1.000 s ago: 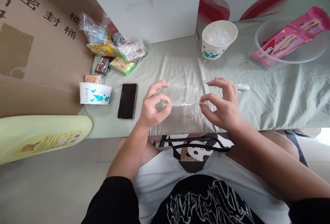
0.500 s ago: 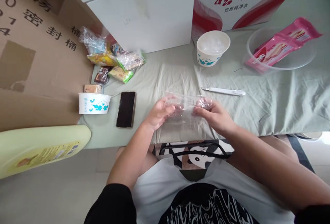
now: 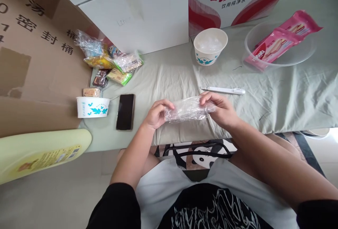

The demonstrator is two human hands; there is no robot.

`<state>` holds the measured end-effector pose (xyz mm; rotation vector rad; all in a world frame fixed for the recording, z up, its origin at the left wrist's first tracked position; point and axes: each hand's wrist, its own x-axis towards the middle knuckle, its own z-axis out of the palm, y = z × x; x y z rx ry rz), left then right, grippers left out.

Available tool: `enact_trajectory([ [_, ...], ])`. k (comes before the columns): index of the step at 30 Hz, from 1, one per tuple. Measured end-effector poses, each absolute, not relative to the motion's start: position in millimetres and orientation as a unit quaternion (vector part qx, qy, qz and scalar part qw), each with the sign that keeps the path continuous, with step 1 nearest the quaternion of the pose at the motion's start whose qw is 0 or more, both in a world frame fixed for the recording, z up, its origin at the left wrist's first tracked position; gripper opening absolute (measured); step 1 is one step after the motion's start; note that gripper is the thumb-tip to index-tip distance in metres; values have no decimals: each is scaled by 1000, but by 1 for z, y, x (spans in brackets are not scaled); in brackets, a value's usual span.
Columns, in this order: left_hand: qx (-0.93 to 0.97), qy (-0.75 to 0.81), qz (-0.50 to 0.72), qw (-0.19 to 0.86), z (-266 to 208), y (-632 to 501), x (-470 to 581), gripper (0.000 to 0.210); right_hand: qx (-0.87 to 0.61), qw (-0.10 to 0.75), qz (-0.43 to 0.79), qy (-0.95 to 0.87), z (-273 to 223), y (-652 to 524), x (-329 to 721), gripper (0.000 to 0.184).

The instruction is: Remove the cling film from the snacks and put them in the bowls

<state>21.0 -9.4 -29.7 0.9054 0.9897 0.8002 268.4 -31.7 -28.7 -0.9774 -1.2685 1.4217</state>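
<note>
A clear, crinkled plastic bag (image 3: 186, 109) is stretched between my two hands, above the front part of the cloth-covered table. My left hand (image 3: 157, 113) pinches its left end with thumb and fingers. At the other end, my right hand (image 3: 220, 109) grips the plastic, fingers on top and thumb partly hidden. Just beyond my right hand lies a white utility knife (image 3: 224, 90) with its thin tip pointing left. Farther back stands a paper cup (image 3: 210, 48) with clear plastic inside.
A phone (image 3: 125, 112) lies left of my hands, near a paper bowl (image 3: 93, 107) and several wrapped snacks (image 3: 118, 75). Pink wafer packets (image 3: 280, 48) rest in a clear plastic bowl (image 3: 293, 66) at right. Cartons (image 3: 148, 18) line the back; a yellow-green jug (image 3: 44, 151) sits at left.
The plastic bag was flatter and spread out; now it is bunched into a narrower strip between my hands. My right fingers have moved over its top. The view has shifted slightly.
</note>
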Motion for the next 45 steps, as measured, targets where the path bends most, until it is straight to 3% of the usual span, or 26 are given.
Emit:
enact_trajectory([
  [2,446,446,347,694,-32,-7,20,36,-402,466,565,-550,-27,-31,272,12],
  [6,566,506,325,564,-37,-6,16,27,-446,364,575,-582,-22,-28,275,31],
  [9,639,554,374,380,-34,-9,16,29,-541,318,561,-540,-20,-24,271,25],
  [12,674,583,414,185,-21,-13,29,20,-598,330,503,-530,-18,-22,266,24],
  [14,708,570,367,196,-11,-14,45,21,-594,348,473,-550,-17,-21,265,12],
  [18,705,541,268,371,2,-7,80,45,-520,409,518,-542,-15,-20,268,17],
  [22,674,496,254,485,8,9,98,37,-389,488,647,-438,-14,-15,276,24],
  [24,678,514,282,442,16,25,101,25,-355,532,673,-372,-13,-9,283,25],
  [27,707,542,377,253,36,67,112,7,-409,579,628,-320,-13,2,293,24],
  [31,789,478,377,89,56,141,156,14,-486,575,583,-306,-10,13,300,23],
  [33,839,454,287,90,57,175,184,17,-483,572,584,-314,-8,16,301,21],
  [37,871,439,26,219,51,217,220,12,-489,565,580,-323,-3,19,305,21],
  [40,864,417,-87,270,51,232,225,17,-501,548,585,-327,-1,21,309,21],
  [45,880,445,-95,136,44,245,228,14,-491,524,607,-342,-1,24,311,19],
])
